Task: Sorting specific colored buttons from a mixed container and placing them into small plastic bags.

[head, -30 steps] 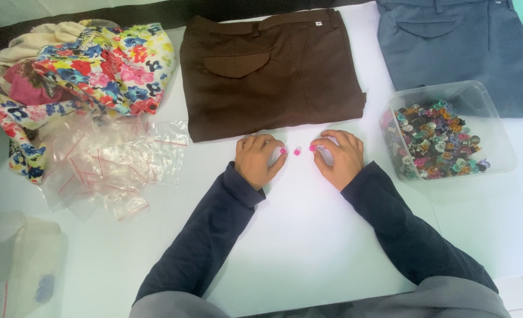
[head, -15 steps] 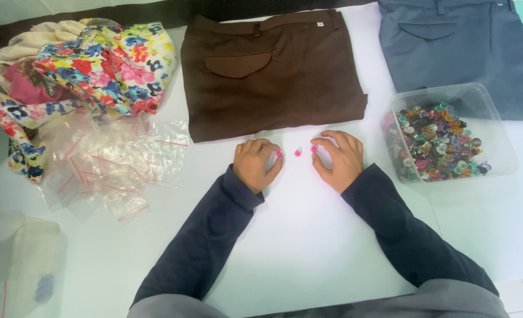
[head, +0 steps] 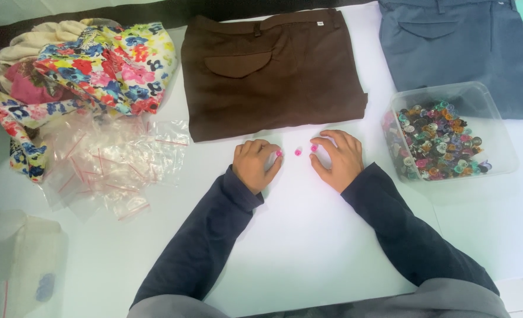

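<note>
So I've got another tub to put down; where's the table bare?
Bare white table lies between the two sleeves, and right of the right hand, below the button tub. It is crowded on the left: plastic bags, floral cloth, brown trousers.

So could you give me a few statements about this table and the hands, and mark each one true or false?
1. Three small pink buttons lie in a row between the hands. True; the left hand and right hand each touch an outer one.
2. The clear tub of mixed buttons sits by the left hand. False: it is to the right of the right hand.
3. Brown trousers lie folded just beyond the hands. True.
4. The plastic bags are stacked on the blue trousers. False: they lie on the table at the left, below the floral cloth.
5. The right hand is inside the tub. False: it rests on the table.
</note>
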